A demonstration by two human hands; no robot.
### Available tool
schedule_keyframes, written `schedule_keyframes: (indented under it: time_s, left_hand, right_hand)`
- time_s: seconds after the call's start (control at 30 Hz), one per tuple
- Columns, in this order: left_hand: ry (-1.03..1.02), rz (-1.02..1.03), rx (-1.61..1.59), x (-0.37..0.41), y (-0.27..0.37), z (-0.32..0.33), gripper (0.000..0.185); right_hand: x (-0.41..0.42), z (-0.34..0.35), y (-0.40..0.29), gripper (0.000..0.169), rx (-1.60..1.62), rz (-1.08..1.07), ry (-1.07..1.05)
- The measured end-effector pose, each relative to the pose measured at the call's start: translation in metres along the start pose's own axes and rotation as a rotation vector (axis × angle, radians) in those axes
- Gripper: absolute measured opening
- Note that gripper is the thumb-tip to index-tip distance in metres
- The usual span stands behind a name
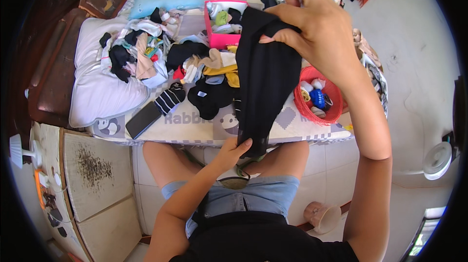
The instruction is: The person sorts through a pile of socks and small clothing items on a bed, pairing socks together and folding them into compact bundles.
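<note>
A long piece of black fabric (268, 75), perhaps a stocking or legging, hangs stretched between my hands. My right hand (310, 24) pinches its upper end, high above the bed. Down at the bed's near edge, my left hand (236, 152) grips the lower, sheerer end between thumb and fingers. Behind the fabric stands a pink box (223, 41) holding rolled socks. A red woven basket (300, 106) with small rolled items lies to the right. Mixed socks (219, 64) are heaped left of the fabric, with black garments (208, 97) in front of them.
A striped sock (170, 97) touches a dark phone (143, 121) near the bed's front edge. More clothes (140, 50) lie on a white pillow (106, 79) at the left. A blue pillow (168, 1) is farther back. A wooden cabinet (98, 167) stands at the lower left.
</note>
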State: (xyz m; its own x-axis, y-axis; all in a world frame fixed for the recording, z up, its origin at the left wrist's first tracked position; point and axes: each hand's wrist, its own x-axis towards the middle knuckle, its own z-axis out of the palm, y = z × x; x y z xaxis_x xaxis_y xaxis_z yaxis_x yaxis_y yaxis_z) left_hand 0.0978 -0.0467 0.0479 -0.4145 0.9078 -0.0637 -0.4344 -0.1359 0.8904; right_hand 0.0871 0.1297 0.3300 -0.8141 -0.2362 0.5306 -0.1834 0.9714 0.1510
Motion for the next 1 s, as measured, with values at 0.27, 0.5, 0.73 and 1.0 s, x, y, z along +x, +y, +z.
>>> schedule_keyframes:
  time_s: [0.27,0.5,0.73,1.0]
  left_hand:
    - [0.175,0.033,0.116,-0.013,-0.026,-0.047,0.034]
    - [0.35,-0.182,-0.02,-0.021,-0.071,-0.083,0.035]
    - [0.352,-0.324,-0.602,-0.019,-0.09,-0.102,0.042]
    - [0.129,-0.439,-1.059,-0.023,-0.068,-0.074,0.036]
  right_hand:
    - [0.109,0.091,0.023,0.024,-0.033,0.017,0.27]
    - [0.196,0.222,0.064,0.04,0.322,0.358,0.23]
    - [0.057,0.318,-0.005,0.038,0.69,0.239,-0.057]
    - [-0.192,0.27,-0.105,0.021,1.224,1.104,0.14]
